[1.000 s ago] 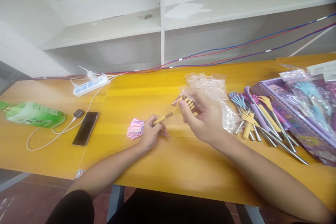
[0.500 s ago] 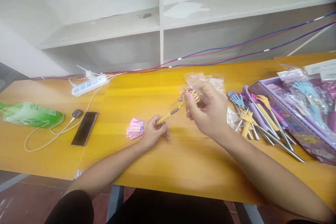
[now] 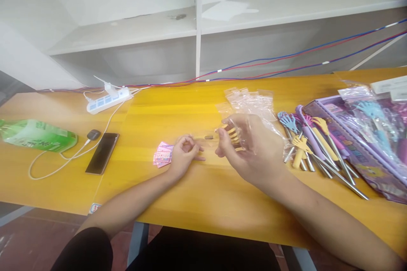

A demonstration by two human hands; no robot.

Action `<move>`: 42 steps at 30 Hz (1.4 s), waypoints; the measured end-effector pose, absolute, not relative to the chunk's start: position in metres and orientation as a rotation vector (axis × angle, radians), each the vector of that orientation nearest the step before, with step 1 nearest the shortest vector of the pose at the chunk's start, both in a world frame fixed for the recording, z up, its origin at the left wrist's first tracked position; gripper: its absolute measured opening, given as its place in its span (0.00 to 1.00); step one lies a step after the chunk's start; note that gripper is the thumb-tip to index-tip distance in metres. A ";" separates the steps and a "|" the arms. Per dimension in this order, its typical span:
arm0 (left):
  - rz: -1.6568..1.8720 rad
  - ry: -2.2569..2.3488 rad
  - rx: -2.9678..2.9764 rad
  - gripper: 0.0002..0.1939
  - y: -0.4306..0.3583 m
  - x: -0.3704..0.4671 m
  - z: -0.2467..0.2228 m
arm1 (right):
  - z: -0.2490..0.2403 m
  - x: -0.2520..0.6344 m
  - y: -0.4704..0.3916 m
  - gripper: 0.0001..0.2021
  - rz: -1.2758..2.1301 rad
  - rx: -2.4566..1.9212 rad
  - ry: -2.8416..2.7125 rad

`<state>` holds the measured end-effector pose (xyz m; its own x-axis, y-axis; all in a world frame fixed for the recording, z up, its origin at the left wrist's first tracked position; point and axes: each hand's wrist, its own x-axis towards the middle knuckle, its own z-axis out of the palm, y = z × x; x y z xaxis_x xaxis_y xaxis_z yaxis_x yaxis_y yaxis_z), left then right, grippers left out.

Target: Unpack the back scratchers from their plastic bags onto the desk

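A yellow hand-shaped scratcher (image 3: 234,134) in a clear bag is pinched at its head by my right hand (image 3: 251,146). Its handle runs left to my left hand (image 3: 184,152), whose fingers are curled round the end. Pink cards (image 3: 163,155) lie in a small stack beside my left wrist. Behind my right hand rests a pile of clear plastic bags (image 3: 251,101). More scratchers, blue, pink, purple and yellow (image 3: 300,144), with metal rods, lie to the right of my right hand.
A purple box (image 3: 359,148) holding bagged scratchers stands at the far right. On the left are a phone (image 3: 102,153), a charger with a white cable (image 3: 93,135), a green bottle (image 3: 40,135) and a power strip (image 3: 109,100). Shelves rise behind the table (image 3: 190,203).
The scratcher has turned from slanting to nearly level. My right hand has moved slightly right and down, and the fingers of my left hand have curled more tightly.
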<state>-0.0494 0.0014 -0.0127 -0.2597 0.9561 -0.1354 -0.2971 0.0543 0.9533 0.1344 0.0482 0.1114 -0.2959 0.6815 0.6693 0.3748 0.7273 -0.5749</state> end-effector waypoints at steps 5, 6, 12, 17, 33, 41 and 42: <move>1.440 1.299 0.806 0.19 -0.001 -0.050 -0.012 | 0.106 0.135 0.049 0.07 0.444 -0.844 -1.913; 1.437 1.297 0.800 0.19 -0.001 -0.050 -0.013 | 0.105 0.136 0.050 0.07 0.460 -0.842 -1.911; 1.417 1.246 0.750 0.20 0.005 -0.056 -0.016 | 0.120 0.147 0.056 0.09 0.529 -0.870 -1.748; 1.474 1.144 0.762 0.24 0.007 -0.054 -0.013 | 0.138 0.157 0.065 0.06 0.635 -0.869 -1.616; 1.445 1.197 1.192 0.10 -0.002 -0.054 -0.016 | 0.143 0.166 0.079 0.13 0.837 -0.845 -1.482; 1.485 1.244 1.195 0.08 0.001 -0.057 -0.016 | 0.137 0.165 0.088 0.16 1.094 -0.848 -1.388; 1.487 1.266 1.195 0.08 0.002 -0.057 -0.016 | 0.136 0.166 0.089 0.17 1.154 -0.843 -1.377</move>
